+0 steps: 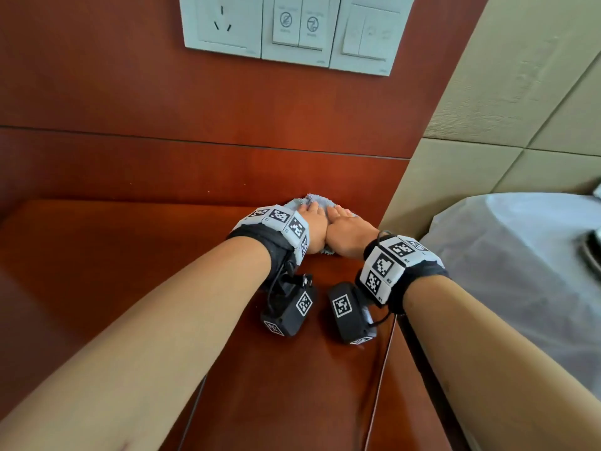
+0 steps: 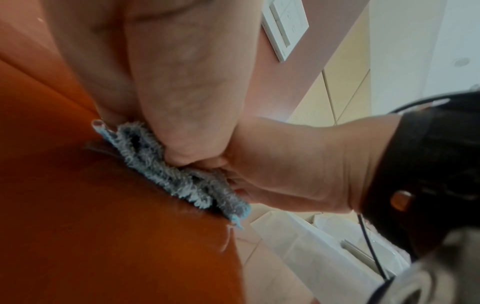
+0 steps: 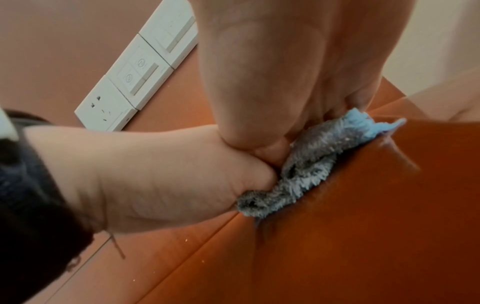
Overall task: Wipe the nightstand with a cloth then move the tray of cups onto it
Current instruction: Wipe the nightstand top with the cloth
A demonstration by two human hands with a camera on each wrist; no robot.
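Note:
A grey-blue fluffy cloth (image 1: pixel 312 199) lies bunched on the reddish wooden nightstand (image 1: pixel 162 255), near its back right corner. My left hand (image 1: pixel 313 222) and right hand (image 1: pixel 346 229) lie side by side on top of it, palms down, pressing it onto the wood. In the left wrist view the cloth (image 2: pixel 161 170) shows squeezed under both palms. In the right wrist view the cloth (image 3: pixel 319 154) sticks out from beneath my right hand (image 3: pixel 259 72). The tray of cups is not in view.
A wood wall panel with a white socket and switch plate (image 1: pixel 292 30) rises behind the nightstand. To the right are a padded beige headboard (image 1: pixel 504 109) and a bed with white sheets (image 1: pixel 520 255). A dark object (image 1: pixel 590 252) shows at the right edge.

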